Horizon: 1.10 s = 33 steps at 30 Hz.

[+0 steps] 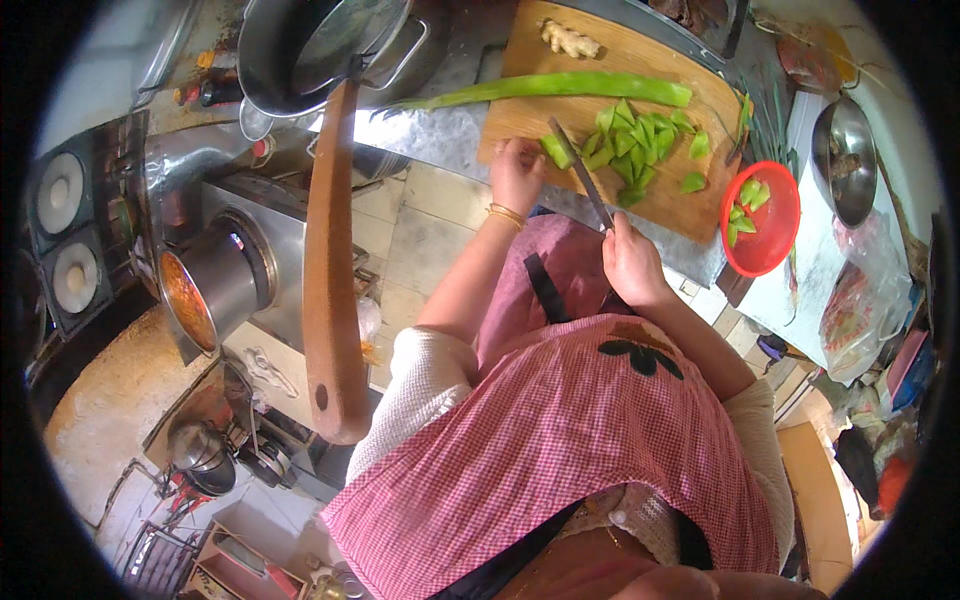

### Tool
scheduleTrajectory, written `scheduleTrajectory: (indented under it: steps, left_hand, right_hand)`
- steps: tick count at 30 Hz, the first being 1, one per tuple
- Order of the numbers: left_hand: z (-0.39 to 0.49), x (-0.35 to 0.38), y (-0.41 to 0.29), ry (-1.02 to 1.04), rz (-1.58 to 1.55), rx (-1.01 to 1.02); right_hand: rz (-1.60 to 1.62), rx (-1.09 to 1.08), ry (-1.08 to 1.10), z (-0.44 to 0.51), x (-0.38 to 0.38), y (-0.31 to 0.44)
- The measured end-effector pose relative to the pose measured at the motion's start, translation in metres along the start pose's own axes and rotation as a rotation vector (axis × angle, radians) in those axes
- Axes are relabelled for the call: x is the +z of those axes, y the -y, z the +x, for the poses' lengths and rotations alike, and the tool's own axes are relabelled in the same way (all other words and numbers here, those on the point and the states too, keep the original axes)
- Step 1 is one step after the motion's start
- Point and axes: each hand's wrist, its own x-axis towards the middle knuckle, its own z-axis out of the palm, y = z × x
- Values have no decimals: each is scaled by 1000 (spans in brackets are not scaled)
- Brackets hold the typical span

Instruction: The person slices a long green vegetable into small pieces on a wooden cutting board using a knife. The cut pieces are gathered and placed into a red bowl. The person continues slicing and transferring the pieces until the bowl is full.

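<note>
My right hand (628,255) grips the handle of a kitchen knife (581,172), its blade pointing up and left over the wooden cutting board (697,214). Beside the blade, at the board's near left edge, is a short piece of green stem (555,151). My left hand (517,169) is just left of that piece, fingers curled; whether it touches the piece I cannot tell. Right of the knife lies a pile of cut green chunks (634,146). Behind them stretches a long peeled green stem (562,86), with a ginger root (570,39) farther back.
A red plastic bowl (780,225) with some green pieces stands right of the board, a metal bowl (829,142) beyond it. A wok with a long wooden handle (330,262) juts out at left. A pot of reddish food (225,281) stands farther left.
</note>
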Motion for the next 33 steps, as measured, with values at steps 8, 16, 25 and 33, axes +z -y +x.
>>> scheduleTrajectory:
  steps: [8,16,25,33]
  left_hand:
    - [3,-6,-24,-23,208,250]
    - [15,-8,-34,293,380,204]
    - [-4,-14,-36,230,340,137]
    - [-2,-16,-28,213,276,203]
  right_hand:
    - [2,50,28,1,-4,8]
    - [57,107,-32,-2,-15,15]
    - [62,73,29,2,-3,13]
    - [36,103,35,8,14,5]
